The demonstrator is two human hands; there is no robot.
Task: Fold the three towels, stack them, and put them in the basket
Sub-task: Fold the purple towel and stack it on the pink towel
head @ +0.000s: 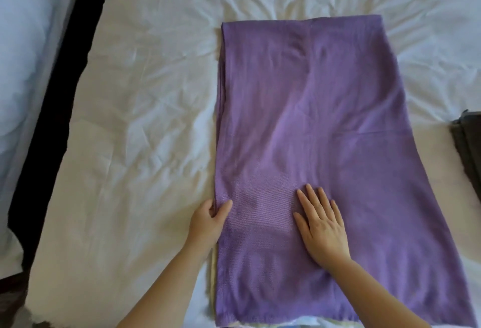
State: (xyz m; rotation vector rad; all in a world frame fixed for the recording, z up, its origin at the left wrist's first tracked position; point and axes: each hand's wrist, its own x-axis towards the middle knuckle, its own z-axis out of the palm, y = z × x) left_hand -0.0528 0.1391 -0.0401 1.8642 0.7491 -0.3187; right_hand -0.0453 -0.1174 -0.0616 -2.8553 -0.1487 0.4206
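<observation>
A purple towel (pixel 320 124) lies lengthwise on the white bed, folded once so that it forms a long strip running away from me. My left hand (pixel 208 219) grips the towel's left edge near the front, thumb on top and fingers curled under the edge. My right hand (pixel 321 226) lies flat on the cloth beside it, fingers straight and spread, pressing down. A dark grey folded towel (pixel 469 145) shows partly at the right edge of the view. No basket is in view.
The white wrinkled bed sheet (pixel 145 119) spreads wide to the left and behind the towel. A dark gap (pixel 65 88) runs along the bed's left side, with another pale blue-white bed (pixel 26 41) beyond it.
</observation>
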